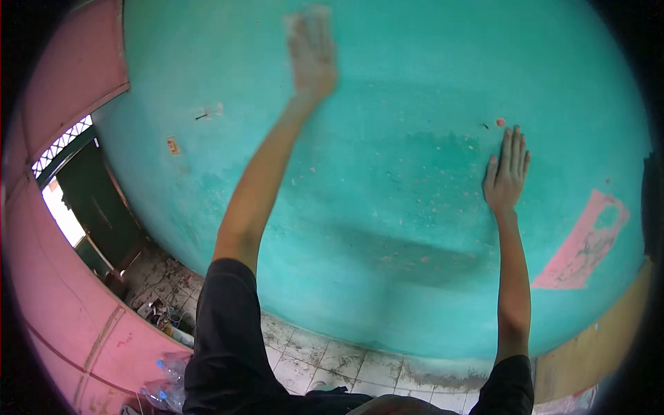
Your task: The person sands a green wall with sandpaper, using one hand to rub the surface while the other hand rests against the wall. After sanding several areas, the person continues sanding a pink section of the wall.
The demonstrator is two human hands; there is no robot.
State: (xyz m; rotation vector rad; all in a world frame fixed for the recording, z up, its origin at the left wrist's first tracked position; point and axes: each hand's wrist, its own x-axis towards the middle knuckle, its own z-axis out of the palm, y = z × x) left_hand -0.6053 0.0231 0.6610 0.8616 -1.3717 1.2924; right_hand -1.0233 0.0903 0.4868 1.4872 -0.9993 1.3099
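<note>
A teal painted wall [387, 194] fills the view in front of me. My left hand [312, 52] is raised high against it, blurred by motion, with something pale under the palm that I cannot make out. Lower and to the right, my right hand [507, 173] rests flat on the wall with fingers straight and close together, holding nothing. Both arms wear short black sleeves. A patch of bare pink [584, 242] shows where the teal paint is absent at the right.
A pink wall [62, 90] adjoins at the left beside a dark green door [97, 200] with daylight behind it. Dirty white floor tiles [325, 356] run along the wall's foot. Clutter and plastic bottles [166, 373] lie on the floor at lower left.
</note>
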